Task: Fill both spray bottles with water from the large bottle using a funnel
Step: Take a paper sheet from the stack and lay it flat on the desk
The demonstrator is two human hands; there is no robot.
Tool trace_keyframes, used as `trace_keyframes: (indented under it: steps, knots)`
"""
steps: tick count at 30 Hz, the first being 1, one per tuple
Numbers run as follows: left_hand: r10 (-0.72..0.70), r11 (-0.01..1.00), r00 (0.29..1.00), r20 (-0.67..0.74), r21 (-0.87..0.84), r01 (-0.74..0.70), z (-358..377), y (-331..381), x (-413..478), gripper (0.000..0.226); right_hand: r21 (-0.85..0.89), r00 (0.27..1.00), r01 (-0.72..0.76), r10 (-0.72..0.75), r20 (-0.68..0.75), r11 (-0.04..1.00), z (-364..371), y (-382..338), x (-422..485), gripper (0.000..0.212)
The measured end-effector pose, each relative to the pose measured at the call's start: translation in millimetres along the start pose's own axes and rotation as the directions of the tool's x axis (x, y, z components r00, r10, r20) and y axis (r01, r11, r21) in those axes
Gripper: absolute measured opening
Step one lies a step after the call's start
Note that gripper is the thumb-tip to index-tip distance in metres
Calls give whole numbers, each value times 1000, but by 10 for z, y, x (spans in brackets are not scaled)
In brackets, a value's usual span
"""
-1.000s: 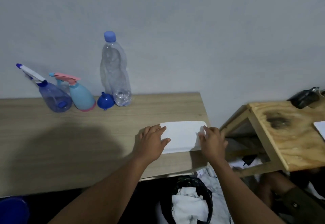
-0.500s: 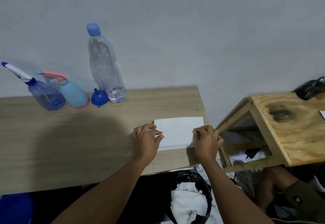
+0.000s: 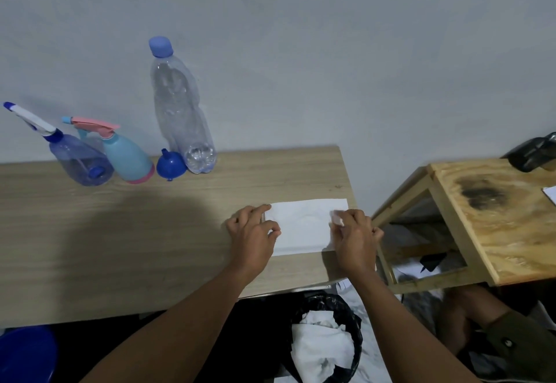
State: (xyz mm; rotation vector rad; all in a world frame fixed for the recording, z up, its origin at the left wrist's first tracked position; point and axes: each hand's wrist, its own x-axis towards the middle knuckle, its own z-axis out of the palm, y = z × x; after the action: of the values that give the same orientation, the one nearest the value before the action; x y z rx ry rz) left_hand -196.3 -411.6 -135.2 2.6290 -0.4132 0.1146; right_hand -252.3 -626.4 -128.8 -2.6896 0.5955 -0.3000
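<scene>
Head view: left hand [image 3: 252,233] presses the paper [image 3: 301,226] with loose fingers, right hand [image 3: 355,239] pinches it — funnel [image 3: 170,167] well apart.

One worktop [image 3: 120,247], bearing one capped large bottle [image 3: 180,106]; one violet spray bottle [image 3: 81,160] and one turquoise spray bottle [image 3: 126,157], two in all, left of it; one blue funnel [image 3: 170,166] just beside its base; one white sheet [image 3: 304,226] well to its right.

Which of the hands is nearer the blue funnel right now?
Left. The left hand rests on the left edge of the white paper, in front and to the right of the funnel. The right hand pinches the paper's right end, farther away.
</scene>
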Motion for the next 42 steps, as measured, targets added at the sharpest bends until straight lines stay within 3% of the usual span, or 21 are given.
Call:
trace_keyframes:
  steps: [2, 5, 14, 17, 21, 27, 34, 42]
  knots:
    - [5, 1000, 1000, 1, 11, -5, 5, 15, 2, 12, -23, 994, -38, 40, 104, 999, -40, -9, 51, 31]
    - [-22, 1000, 1000, -21, -20, 22, 13, 20, -8, 12, -77, 986, 19, -6, 164, 997, -44, -10, 100, 19]
    - [3, 963, 1000, -27, -271, -10, -69, 25, 90, 28, -41, 998, -35, 38, 56, 999, -14, -44, 78, 9]
    - [-48, 913, 997, -66, -408, 17, -120, 49, 102, 24, -51, 998, -35, 38, 53, 998, -19, -50, 72, 8]
    - [-124, 896, 983, -132, -442, 54, -193, 120, 148, 16, -50, 997, -36, 40, 71, 998, -38, -79, 84, 9]
    - [-269, 824, 963, 18, -512, 240, -216, 127, 195, 18, -64, 995, -40, 46, 90, 997, -77, -97, 109, 9]
    - [-377, 668, 923, 82, -666, 332, -301, 182, 200, 32, -74, 994, -30, 37, 102, 997, -76, -101, 117, 10]
    - [-484, 565, 863, 145, -701, 435, -339, 216, 265, 44, -92, 994, -17, 27, 105, 996, -109, -113, 123, 13]
